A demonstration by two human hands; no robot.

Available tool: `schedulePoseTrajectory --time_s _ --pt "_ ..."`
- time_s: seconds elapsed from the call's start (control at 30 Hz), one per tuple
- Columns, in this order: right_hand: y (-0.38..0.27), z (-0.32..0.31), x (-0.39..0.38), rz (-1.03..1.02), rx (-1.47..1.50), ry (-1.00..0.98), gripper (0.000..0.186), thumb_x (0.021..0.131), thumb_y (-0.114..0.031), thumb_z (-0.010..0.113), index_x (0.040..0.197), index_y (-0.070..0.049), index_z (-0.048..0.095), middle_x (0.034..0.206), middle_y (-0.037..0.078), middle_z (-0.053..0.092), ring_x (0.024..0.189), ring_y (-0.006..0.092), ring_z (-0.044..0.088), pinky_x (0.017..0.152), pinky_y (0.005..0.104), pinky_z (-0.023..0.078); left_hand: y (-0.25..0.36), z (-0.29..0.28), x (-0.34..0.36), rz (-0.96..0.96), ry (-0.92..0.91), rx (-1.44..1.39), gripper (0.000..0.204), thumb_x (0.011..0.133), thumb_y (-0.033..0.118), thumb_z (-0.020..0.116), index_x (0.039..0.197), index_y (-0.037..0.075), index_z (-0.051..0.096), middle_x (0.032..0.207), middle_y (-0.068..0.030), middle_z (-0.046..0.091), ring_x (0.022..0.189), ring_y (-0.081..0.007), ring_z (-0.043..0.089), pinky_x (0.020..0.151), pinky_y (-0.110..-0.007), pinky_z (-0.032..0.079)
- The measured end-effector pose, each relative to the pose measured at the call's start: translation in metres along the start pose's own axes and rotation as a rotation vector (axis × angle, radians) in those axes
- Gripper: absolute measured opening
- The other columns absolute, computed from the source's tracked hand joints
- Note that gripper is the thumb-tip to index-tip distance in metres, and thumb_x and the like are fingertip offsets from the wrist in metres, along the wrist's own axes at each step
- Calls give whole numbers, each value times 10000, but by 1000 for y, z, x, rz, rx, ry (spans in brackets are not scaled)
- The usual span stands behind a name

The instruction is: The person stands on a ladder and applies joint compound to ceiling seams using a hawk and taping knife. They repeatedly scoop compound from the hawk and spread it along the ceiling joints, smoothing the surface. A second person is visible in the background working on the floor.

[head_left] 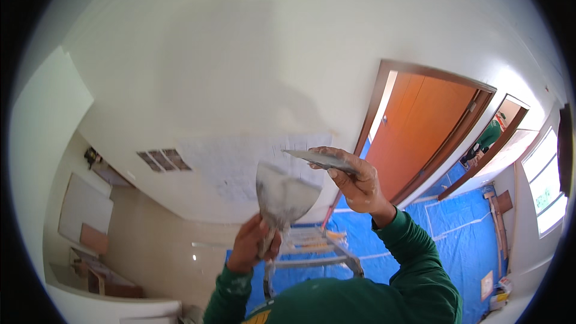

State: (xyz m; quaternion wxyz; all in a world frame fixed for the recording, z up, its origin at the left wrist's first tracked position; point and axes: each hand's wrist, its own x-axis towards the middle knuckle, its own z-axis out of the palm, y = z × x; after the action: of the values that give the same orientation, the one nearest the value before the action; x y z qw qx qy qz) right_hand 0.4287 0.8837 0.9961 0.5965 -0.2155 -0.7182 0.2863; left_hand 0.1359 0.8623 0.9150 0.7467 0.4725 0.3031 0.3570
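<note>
My left hand (255, 242) is closed round the handle of a wide putty knife (287, 195), its smeared grey blade pointing up. To the right and a little higher, my right hand (359, 185) grips a flat grey scraper blade (321, 159) between thumb and fingers. That blade lies nearly edge-on, above and just right of the putty knife; a gap shows between them. Any handle on it is hidden by my hand. Behind both tools is a white wall (234, 78) with a greyish patch (225, 165) and a few dark marks near the right blade's tip.
A metal stepladder (315, 258) stands below me. Blue sheeting (432, 228) covers the floor at right. An orange-brown door (414, 126) stands in a brown frame. Beyond it, a narrower frame (483, 150) shows a person in green (491, 135). A slotted vent (164, 160) sits low on the wall.
</note>
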Motion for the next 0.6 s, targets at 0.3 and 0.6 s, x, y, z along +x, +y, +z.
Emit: schedulePoseTrajectory --time_s 0.3,0.6 --pt "-16 -41 -30 147 -737 -373 612 896 165 461 1461 -59 534 1446 232 569 1270 424 612 1060 421 538 40 35 0 41 -181 59 368 1104 282 458 1343 14 536 667 -101 598 440 -125 502 439 -267 438" --pt "-53 -1 -62 866 574 412 425 1013 -50 547 1415 84 510 1212 132 695 1091 237 695 868 371 580 20 35 25 692 317 933 174 1014 119 618 1149 9 598 762 -137 656 561 -274 610 526 -388 482"
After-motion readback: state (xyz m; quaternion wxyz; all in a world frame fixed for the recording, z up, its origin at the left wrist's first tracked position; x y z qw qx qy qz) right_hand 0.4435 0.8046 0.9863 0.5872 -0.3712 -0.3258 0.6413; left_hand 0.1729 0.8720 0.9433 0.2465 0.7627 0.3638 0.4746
